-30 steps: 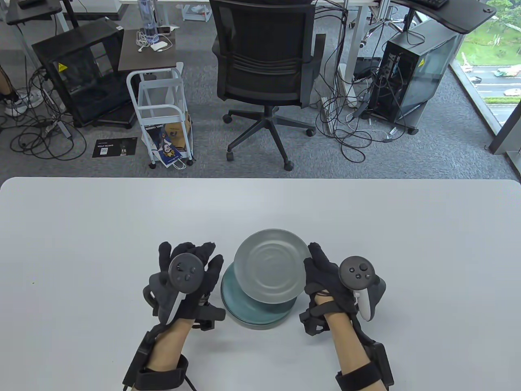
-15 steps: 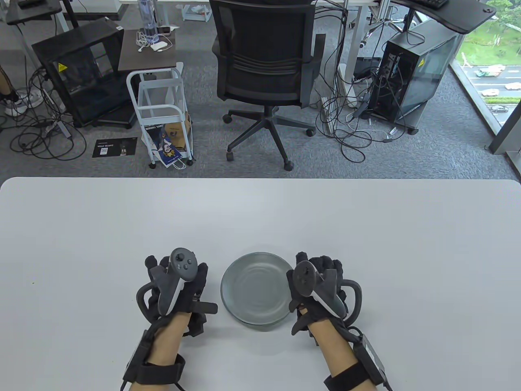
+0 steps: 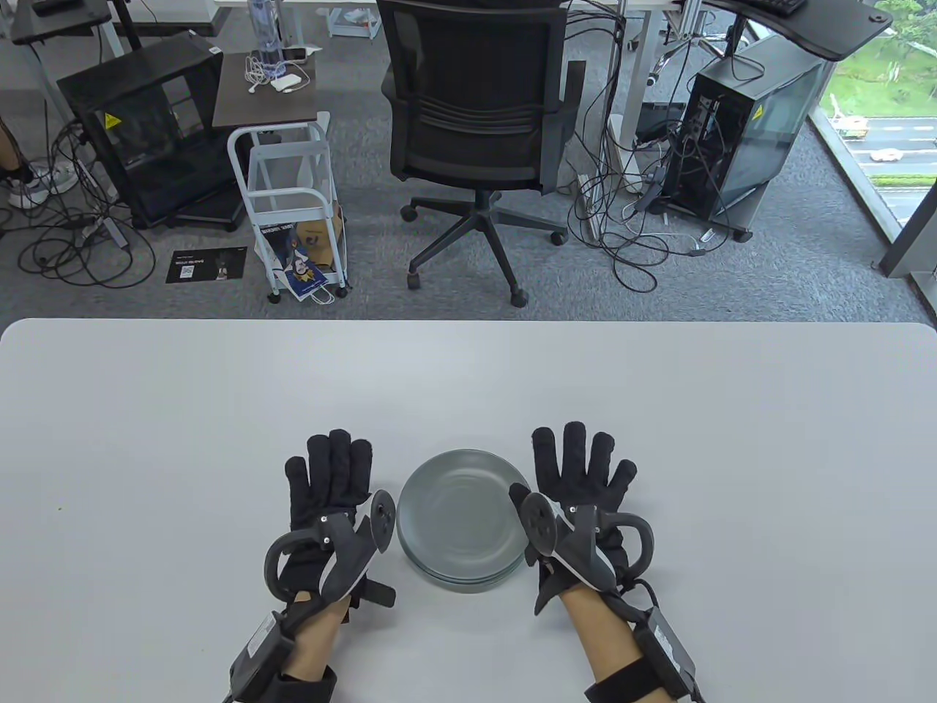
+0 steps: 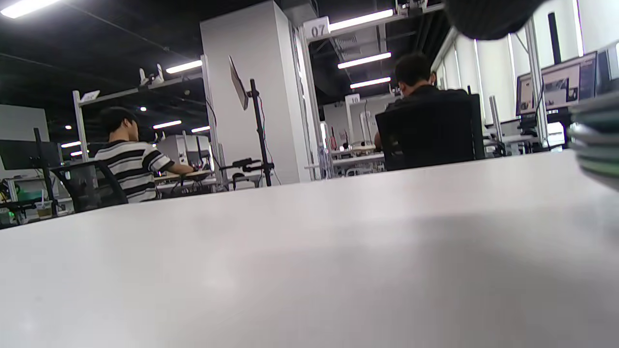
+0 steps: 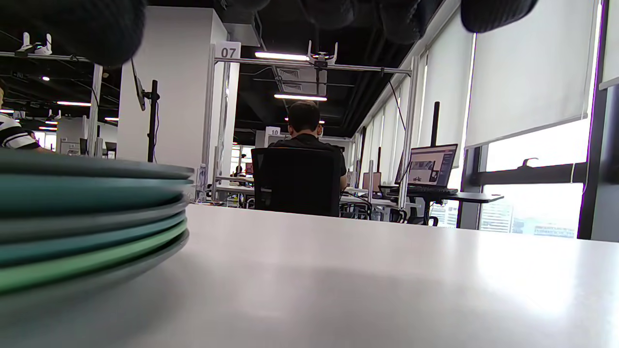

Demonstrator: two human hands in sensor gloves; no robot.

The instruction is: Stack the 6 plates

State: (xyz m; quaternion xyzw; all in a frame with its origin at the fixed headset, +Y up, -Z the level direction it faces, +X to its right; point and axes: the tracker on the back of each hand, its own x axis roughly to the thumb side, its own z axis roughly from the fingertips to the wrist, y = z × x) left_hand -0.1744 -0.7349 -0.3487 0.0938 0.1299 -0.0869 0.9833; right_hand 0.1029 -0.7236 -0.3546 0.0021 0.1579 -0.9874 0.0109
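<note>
A stack of plates (image 3: 461, 520) stands near the table's front edge, a grey plate on top. In the right wrist view the stack (image 5: 87, 217) shows several grey, teal and green rims at the left. In the left wrist view its edge (image 4: 597, 140) shows at the far right. My left hand (image 3: 333, 480) lies flat on the table just left of the stack, fingers spread and empty. My right hand (image 3: 582, 469) lies flat just right of the stack, fingers spread and empty. Neither hand touches the plates.
The white table (image 3: 146, 410) stretches wide around the stack. A black office chair (image 3: 476, 124) stands beyond the far edge, with a white cart (image 3: 289, 205) and computer cases on the floor.
My right hand lowered the grey plate onto the stack and let go. Both hands then turned palm down and flattened on the table beside the stack.
</note>
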